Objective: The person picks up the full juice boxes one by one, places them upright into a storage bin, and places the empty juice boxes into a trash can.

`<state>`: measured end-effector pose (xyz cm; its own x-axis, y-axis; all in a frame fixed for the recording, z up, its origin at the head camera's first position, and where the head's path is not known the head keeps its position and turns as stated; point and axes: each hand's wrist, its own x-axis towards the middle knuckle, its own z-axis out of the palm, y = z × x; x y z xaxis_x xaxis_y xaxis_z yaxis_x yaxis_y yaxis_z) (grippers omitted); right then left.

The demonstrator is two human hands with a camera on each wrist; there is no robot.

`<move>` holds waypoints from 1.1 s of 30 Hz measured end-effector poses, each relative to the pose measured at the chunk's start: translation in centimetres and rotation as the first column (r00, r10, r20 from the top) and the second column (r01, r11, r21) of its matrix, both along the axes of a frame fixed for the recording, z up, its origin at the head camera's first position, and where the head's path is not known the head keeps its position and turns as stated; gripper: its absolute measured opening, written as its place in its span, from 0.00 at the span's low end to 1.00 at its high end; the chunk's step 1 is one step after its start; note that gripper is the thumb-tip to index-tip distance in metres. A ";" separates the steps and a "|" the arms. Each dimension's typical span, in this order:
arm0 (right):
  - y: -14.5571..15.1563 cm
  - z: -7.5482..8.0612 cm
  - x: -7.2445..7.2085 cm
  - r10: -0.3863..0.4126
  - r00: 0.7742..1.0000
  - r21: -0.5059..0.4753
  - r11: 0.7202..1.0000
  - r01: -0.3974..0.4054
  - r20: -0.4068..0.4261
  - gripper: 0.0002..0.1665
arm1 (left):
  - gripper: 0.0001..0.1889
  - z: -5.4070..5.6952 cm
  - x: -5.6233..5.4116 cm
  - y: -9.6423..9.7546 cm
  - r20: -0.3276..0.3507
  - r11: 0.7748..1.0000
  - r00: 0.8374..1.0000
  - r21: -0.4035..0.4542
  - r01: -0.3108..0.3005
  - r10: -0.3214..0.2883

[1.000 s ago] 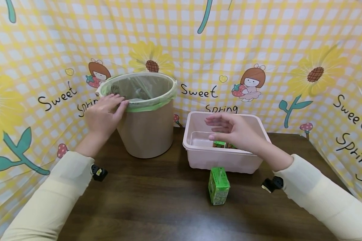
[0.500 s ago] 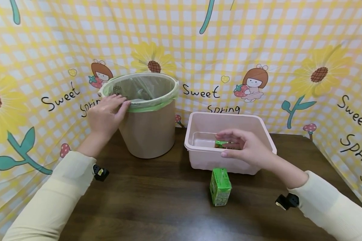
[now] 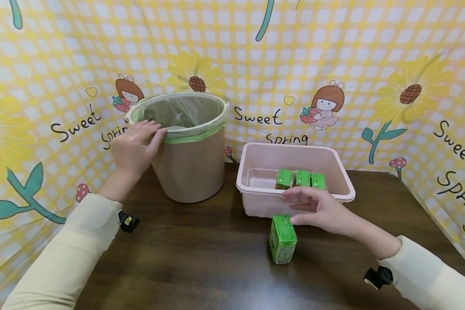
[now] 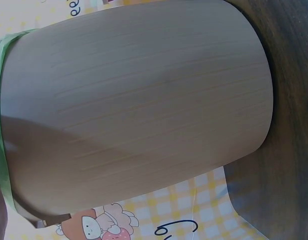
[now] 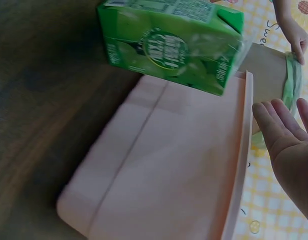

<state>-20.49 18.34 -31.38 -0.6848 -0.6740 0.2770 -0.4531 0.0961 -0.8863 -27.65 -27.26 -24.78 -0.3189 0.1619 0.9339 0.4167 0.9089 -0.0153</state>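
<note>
My left hand (image 3: 137, 146) holds the near left rim of a beige trash can (image 3: 190, 172), which has a thin liner and a green band below the rim. In the left wrist view the can's side (image 4: 138, 110) fills most of the picture. My right hand (image 3: 319, 211) hovers with parted fingers in front of the pink bin, just behind and right of a green juice box (image 3: 283, 241) standing upright on the table. The right wrist view shows that juice box (image 5: 169, 47) apart from the fingers. Several more green juice boxes (image 3: 303, 178) stand inside the pink bin (image 3: 252, 202).
The dark wooden table (image 3: 186, 258) carries everything. A yellow checked cloth (image 3: 255, 64) with flowers and printed words hangs behind and at both sides. The pink bin stands right of the trash can, with a gap between them.
My right hand has come from over the pink bin toward me and down, nearer the standing juice box, uncovering the boxes inside the bin. My left hand stays on the trash can's rim.
</note>
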 end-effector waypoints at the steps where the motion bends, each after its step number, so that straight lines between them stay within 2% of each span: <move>1: 0.1 -0.2 0.0 0.001 1.000 0.002 1.000 -0.001 0.004 0.30 | 0.17 0.0 0.0 0.0 0.001 1.000 1.000 -0.001 -0.001 0.001; 7: 0.3 -1.5 0.2 0.037 0.999 0.015 0.999 -0.037 -0.010 0.31 | 0.16 0.0 0.1 0.1 0.002 1.000 1.000 0.015 0.005 -0.005; 18: 0.4 -3.3 0.2 0.071 0.997 0.094 0.993 -0.069 -0.017 0.36 | 0.17 0.0 0.1 0.1 0.004 1.000 1.000 0.015 0.001 -0.001; 24: 0.3 -4.4 0.0 0.068 0.998 0.094 0.993 -0.068 0.002 0.39 | 0.17 -0.1 0.0 0.1 -0.004 0.999 1.000 0.038 0.004 -0.004; 33: 0.1 -5.7 -0.3 0.133 0.990 0.082 0.987 -0.137 0.055 0.46 | 0.16 0.1 0.2 0.2 -0.004 1.000 1.000 0.018 -0.001 0.001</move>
